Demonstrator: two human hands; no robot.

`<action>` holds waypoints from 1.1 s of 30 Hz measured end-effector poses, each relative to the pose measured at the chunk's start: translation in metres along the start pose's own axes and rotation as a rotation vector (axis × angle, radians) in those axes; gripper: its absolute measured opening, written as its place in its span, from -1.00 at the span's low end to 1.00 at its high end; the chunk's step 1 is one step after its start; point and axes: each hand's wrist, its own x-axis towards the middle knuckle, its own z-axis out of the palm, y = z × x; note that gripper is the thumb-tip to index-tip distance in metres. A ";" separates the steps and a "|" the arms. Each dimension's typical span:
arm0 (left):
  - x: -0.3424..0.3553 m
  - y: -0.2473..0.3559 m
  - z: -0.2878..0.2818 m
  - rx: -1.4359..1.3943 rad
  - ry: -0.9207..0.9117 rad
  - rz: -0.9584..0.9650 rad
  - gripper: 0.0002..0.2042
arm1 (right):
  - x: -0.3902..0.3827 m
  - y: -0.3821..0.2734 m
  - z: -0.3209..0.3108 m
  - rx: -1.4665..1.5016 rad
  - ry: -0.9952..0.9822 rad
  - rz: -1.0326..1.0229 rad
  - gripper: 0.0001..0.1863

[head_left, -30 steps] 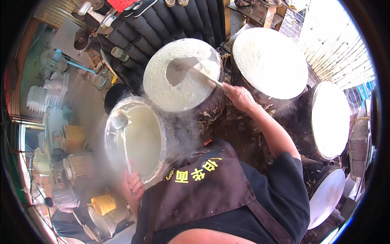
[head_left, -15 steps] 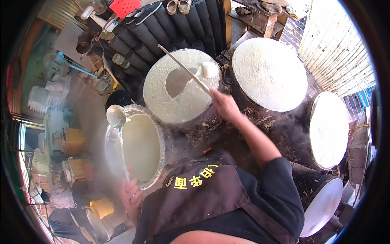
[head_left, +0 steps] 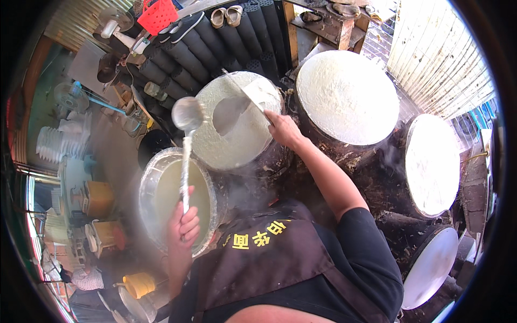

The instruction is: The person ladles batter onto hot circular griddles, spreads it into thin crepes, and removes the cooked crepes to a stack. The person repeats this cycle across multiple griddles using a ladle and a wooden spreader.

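Note:
My left hand (head_left: 184,222) is closed around a ladle (head_left: 187,116) with a pale-coated handle, raised over a steamy pot of milky liquid (head_left: 154,194); its blurred metal bowl hangs before the middle round griddle (head_left: 224,144). My right hand (head_left: 281,127) grips a long, thin stick or scraper (head_left: 242,88) angled across that griddle. The griddle carries a thin white layer with an irregular grey patch (head_left: 225,118) in its middle and a lifted white piece near the stick.
More white-coated round griddles (head_left: 347,97) (head_left: 431,161) and a pale-topped drum (head_left: 428,266) stand to the right. Stacked dark cylinders (head_left: 199,52) line the back, with shoes (head_left: 226,16) and a red basket (head_left: 156,16) on top. Yellow containers (head_left: 139,284) sit at left.
My left hand has lifted the ladle from over the pot up and right toward the middle griddle. My right hand has shifted slightly left with the stick.

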 end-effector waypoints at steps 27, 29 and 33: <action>-0.014 -0.029 -0.051 0.178 0.288 -0.016 -0.66 | -0.061 0.001 0.012 -0.125 0.220 0.138 -0.50; -0.021 -0.033 -0.049 0.209 0.325 -0.001 -0.66 | -0.067 -0.011 0.024 -0.222 0.087 0.167 -0.46; -0.033 -0.036 -0.047 0.193 0.343 -0.013 -0.67 | -0.076 -0.043 0.047 -0.096 -0.003 0.043 -0.47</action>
